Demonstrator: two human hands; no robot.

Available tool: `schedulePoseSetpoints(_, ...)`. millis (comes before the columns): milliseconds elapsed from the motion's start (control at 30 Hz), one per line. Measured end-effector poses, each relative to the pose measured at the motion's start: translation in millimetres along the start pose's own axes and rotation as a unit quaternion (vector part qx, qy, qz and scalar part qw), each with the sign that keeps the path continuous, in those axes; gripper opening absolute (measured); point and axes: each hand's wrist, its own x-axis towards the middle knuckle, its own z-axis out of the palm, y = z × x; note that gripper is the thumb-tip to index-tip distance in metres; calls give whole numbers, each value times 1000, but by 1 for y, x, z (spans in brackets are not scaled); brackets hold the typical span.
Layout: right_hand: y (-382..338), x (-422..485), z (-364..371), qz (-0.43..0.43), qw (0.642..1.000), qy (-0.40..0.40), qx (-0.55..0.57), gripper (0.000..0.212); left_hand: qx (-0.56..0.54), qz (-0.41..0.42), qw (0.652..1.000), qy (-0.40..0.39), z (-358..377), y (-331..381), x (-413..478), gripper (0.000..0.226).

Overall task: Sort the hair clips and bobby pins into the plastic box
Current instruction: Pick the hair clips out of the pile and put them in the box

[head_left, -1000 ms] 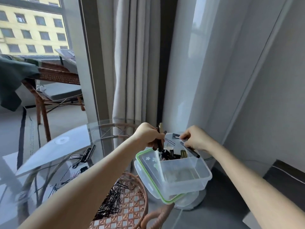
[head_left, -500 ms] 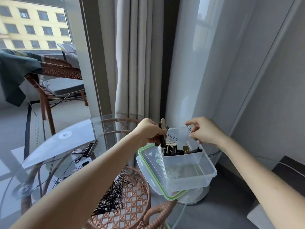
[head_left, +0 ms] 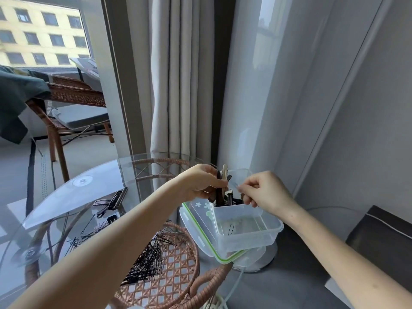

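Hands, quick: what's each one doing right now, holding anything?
Left hand: closed, gripping a bundle of hair clips upright over the plastic box.
Right hand: fingers curled in a pinch; cannot tell whether it holds anything.

Two slender bare forearms, bare left hand [head_left: 200,185], bare right hand [head_left: 266,194]

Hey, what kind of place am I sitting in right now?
Most likely a room in a home, beside a big window: floor-length curtains, a round glass-topped rattan table, and a rattan chair past the glass, with an apartment-style building outside.
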Motion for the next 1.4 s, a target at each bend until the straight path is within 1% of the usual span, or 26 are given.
schedulePoseSetpoints(100,3,-1,-5,18,998,58,-15,26,6,-16,1000,-7,0,-3,-1,13)
schedulePoseSetpoints(133,4,-2,-8,24,998,64,-10,25,11,-17,1000,1,0,-4,0,13)
schedulePoseSetpoints(167,5,-3,-13,28,998,52,0,24,16,-14,1000,14,1,-5,2,13)
schedulePoseSetpoints(200,5,-5,-19,28,999,23,9,22,20,-10,999,27,2,-5,4,13)
schedulePoseSetpoints(267,3,-11,-30,21,997,-78,-6,20,28,0,999,47,5,-2,8,13)
schedulePoseSetpoints(333,0,-16,-37,6,979,-173,-104,21,50,12,997,65,7,1,14,10)
schedulePoseSetpoints(367,-1,-18,-37,-1,966,-201,-162,23,68,18,995,77,8,3,15,9)
schedulePoseSetpoints(400,-2,-18,-35,-4,956,-211,-205,27,86,24,992,92,7,5,16,12)
schedulePoseSetpoints(433,-4,-18,-33,-6,952,-206,-225,31,100,31,988,109,5,6,17,15)
schedulePoseSetpoints(500,-9,-14,-27,-18,962,-160,-221,32,122,50,981,143,-3,6,14,12)
schedulePoseSetpoints(600,-25,-4,-14,-70,982,-82,-155,33,151,68,968,191,-28,2,0,8)
schedulePoseSetpoints(667,-40,1,2,-106,985,-64,-118,31,176,71,954,230,-52,-5,-12,10)
schedulePoseSetpoints(733,-55,7,23,-124,985,-76,-92,28,198,64,941,265,-82,-15,-26,13)
schedulePoseSetpoints(833,-74,22,64,-129,982,-120,-62,18,251,24,920,300,-130,-39,-51,15)
schedulePoseSetpoints(867,-80,28,80,-131,980,-133,-67,21,276,8,910,308,-147,-48,-59,16)
schedulePoseSetpoints(933,-91,39,111,-130,973,-170,-87,40,343,-35,887,307,-177,-69,-74,21)
schedulePoseSetpoints(1000,-99,52,144,-130,962,-213,-107,61,406,-94,868,270,-201,-90,-87,35)
schedulePoseSetpoints(1033,-104,59,160,-131,957,-227,-126,66,430,-119,860,249,-210,-100,-92,43)
schedulePoseSetpoints(1100,-113,72,189,-153,944,-229,-184,65,457,-134,850,225,-224,-115,-98,56)
schedulePoseSetpoints(1133,-118,78,202,-175,934,-225,-218,64,469,-127,846,220,-228,-120,-98,59)
schedulePoseSetpoints(1167,-123,83,214,-198,921,-227,-248,68,486,-111,839,217,-230,-125,-98,59)
schedulePoseSetpoints(1200,-128,88,225,-217,907,-241,-269,73,503,-93,832,213,-232,-128,-96,59)
schedulePoseSetpoints(1267,-137,97,241,-228,884,-298,-279,77,500,-67,841,198,-230,-133,-91,63)
schedulePoseSetpoints(1333,-143,107,250,-228,873,-340,-266,69,497,-46,847,182,-226,-135,-82,64)
schedulePoseSetpoints(1400,-143,115,252,-247,871,-335,-261,50,528,-29,830,177,-223,-136,-72,55)
